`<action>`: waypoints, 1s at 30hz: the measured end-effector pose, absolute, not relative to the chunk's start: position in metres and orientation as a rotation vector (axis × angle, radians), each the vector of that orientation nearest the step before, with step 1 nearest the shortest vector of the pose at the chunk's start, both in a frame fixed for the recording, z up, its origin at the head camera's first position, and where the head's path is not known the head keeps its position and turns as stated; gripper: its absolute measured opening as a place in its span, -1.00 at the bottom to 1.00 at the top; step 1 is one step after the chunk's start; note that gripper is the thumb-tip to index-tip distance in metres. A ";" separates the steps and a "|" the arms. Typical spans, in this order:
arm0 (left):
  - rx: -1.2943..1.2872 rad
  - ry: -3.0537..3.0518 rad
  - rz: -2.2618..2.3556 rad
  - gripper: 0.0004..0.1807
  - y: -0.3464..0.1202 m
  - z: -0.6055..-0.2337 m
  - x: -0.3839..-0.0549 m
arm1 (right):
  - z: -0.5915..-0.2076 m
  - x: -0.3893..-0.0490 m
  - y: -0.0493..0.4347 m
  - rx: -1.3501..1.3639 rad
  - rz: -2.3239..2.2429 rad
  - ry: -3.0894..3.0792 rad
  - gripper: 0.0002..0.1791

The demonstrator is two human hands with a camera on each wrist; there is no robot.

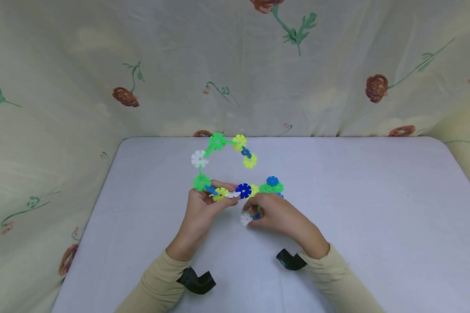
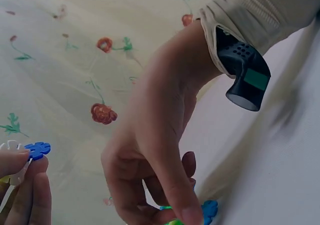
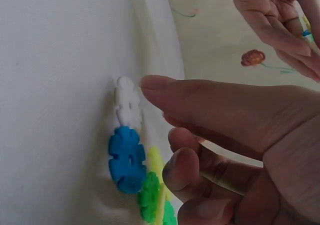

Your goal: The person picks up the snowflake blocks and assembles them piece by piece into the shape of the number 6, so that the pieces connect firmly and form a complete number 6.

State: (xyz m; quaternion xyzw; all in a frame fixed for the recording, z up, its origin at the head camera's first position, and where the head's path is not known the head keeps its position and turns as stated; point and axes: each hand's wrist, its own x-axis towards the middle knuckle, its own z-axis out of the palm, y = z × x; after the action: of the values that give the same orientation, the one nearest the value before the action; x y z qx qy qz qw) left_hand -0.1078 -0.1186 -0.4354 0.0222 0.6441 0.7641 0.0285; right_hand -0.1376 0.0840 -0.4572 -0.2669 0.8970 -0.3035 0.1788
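Chain of snowflake discs [image 1: 217,141] curves over the white-covered worktop [image 1: 356,195], between and beyond the hands. We see the left hand [image 1: 205,211] pinching its near stretch, at a white disc beside a dark-blue disc [image 1: 243,190]. Right hand [image 1: 276,213]: thumb and fingers partly spread beside a nearer white disc [image 3: 127,102]; we cannot tell whether they grip it.

Wrinkled beige sleeves [image 1: 156,282], with bent black wrist devices [image 1: 196,284] beside those sleeves (one dotted and green-patched).
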 end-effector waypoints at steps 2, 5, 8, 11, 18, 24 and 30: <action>0.061 1.988 2.352 -0.80 -0.119 -0.435 -0.108 | -0.460 -0.137 0.084 -0.731 -0.835 2.530 -0.72; 0.057 1.996 2.334 -0.77 -0.119 -0.434 -0.108 | -0.466 -0.137 0.083 -0.713 -0.817 2.520 -0.74; 0.057 2.001 2.324 -0.75 -0.119 -0.433 -0.108 | -0.470 -0.138 0.082 -0.692 -0.810 2.520 -0.72; 0.060 1.995 2.318 -0.75 -0.119 -0.432 -0.108 | -0.472 -0.138 0.081 -0.670 -0.815 2.523 -0.72; 0.075 1.989 2.312 -0.74 -0.120 -0.433 -0.108 | -0.473 -0.139 0.081 -0.665 -0.851 2.529 -0.76; 0.068 2.001 2.303 -0.76 -0.120 -0.432 -0.106 | -0.469 -0.142 0.087 -0.663 -0.910 2.498 -0.84; 0.079 2.030 2.275 -0.78 -0.121 -0.433 -0.107 | -0.456 -0.148 0.102 -0.659 -1.148 2.501 -0.88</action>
State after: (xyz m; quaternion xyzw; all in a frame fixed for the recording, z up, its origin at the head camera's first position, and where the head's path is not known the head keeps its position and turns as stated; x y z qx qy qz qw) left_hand -0.1069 -0.1210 -0.4331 0.0259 0.6649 0.7451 0.0459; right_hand -0.1481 0.1022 -0.4562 -0.2301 0.8731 -0.4008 0.1552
